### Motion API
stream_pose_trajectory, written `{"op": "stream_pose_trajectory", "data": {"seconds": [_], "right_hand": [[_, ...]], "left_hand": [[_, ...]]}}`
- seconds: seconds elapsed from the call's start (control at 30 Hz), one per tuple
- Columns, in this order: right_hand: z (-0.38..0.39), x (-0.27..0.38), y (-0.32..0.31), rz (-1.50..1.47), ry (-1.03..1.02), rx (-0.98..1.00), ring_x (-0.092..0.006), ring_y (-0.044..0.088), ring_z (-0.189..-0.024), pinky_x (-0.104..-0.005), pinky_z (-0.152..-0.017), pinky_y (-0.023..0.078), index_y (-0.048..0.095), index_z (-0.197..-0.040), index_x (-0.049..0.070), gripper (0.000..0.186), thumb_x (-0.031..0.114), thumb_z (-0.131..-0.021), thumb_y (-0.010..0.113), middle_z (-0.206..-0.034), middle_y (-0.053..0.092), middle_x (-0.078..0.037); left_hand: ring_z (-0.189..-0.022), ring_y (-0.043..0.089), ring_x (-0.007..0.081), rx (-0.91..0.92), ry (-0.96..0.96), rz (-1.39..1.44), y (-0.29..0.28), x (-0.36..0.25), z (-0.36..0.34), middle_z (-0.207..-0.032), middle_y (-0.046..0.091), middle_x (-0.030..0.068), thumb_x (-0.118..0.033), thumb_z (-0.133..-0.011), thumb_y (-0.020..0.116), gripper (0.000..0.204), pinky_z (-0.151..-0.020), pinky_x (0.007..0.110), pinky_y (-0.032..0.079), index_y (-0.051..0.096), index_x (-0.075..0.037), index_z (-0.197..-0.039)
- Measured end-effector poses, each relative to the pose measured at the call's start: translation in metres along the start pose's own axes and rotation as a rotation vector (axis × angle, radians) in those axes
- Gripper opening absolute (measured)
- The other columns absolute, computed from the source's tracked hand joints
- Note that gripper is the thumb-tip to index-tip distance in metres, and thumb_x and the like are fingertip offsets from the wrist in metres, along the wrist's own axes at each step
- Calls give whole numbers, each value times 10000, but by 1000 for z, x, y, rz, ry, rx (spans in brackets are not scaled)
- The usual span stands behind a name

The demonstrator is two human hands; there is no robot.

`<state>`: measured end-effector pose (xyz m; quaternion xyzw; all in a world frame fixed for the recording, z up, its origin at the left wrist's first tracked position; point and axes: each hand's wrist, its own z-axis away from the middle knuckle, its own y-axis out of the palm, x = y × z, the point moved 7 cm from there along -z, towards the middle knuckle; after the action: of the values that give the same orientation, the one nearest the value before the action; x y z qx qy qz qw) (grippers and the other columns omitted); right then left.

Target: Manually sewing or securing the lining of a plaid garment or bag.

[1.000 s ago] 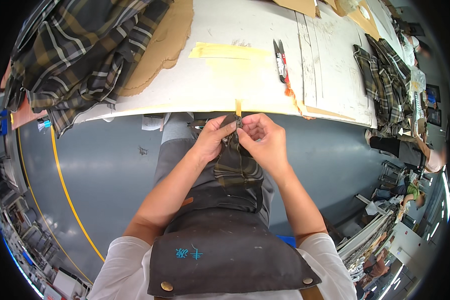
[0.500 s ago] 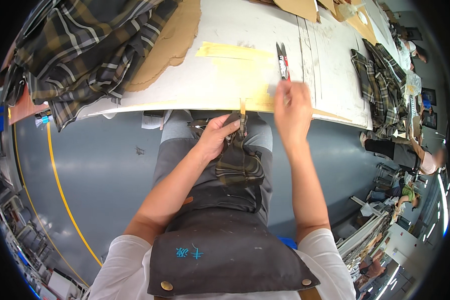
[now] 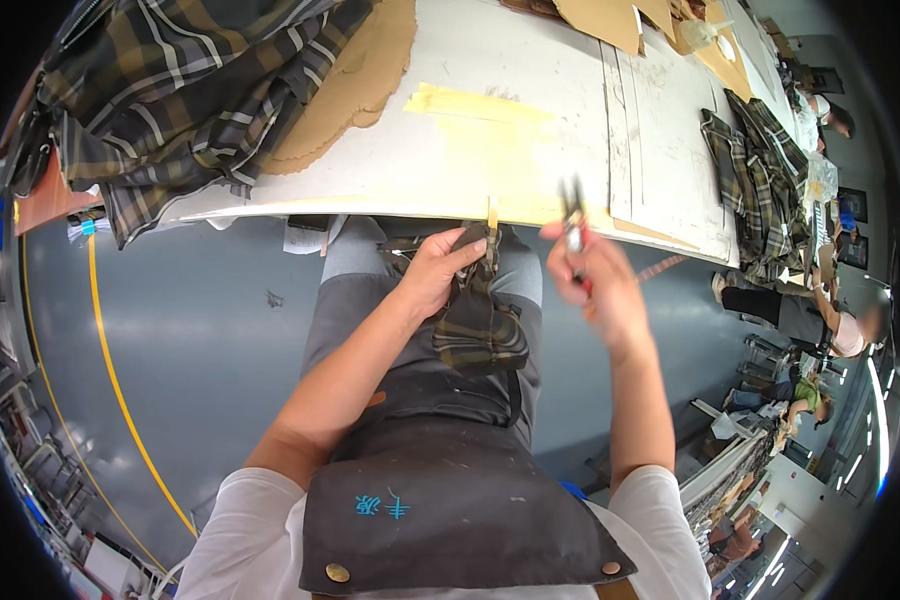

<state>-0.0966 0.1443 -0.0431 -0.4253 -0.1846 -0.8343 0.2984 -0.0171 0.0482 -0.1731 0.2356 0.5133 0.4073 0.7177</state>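
left grip [image 3: 434, 275] pinches soft, gathered plaid cloth [image 3: 478, 335] just off the near edge of the white tabletop [image 3: 515, 60] | right grip [image 3: 612, 290] curls round blurred, slim-bladed snips [image 3: 574, 232], now lifted off, so a cutter is ready beside the one-handed cloth | wavy-edged brown cardboard [image 3: 375, 85] beyond

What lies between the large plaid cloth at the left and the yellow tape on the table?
In the head view, a brown sheet, then bare white table.
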Motion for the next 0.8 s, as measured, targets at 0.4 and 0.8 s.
{"op": "stream_pose_trajectory", "data": {"seconds": [0.4, 0.8], "right_hand": [[36, -68, 39, -269, 381, 86, -64, 248, -437, -209, -390, 193, 444, -901, 22, 422, 413, -950, 293, -609, 338, 13], [21, -67, 43, -382, 406, 90, -54, 228, -418, -204, -375, 171, 440, -850, 59, 406, 435, -938, 315, -602, 336, 15]], "left_hand": [[-743, 570, 93, -12, 0, 36, 3, 1, -2, -814, 621, 26, -140, -847, 577, 136, -697, 232, 450, 601, -32, -926], [-789, 577, 85, -14, 0, 70, 3, 2, 0, -887, 634, 26, -131, -854, 566, 182, -727, 234, 450, 596, -18, -993]]}}
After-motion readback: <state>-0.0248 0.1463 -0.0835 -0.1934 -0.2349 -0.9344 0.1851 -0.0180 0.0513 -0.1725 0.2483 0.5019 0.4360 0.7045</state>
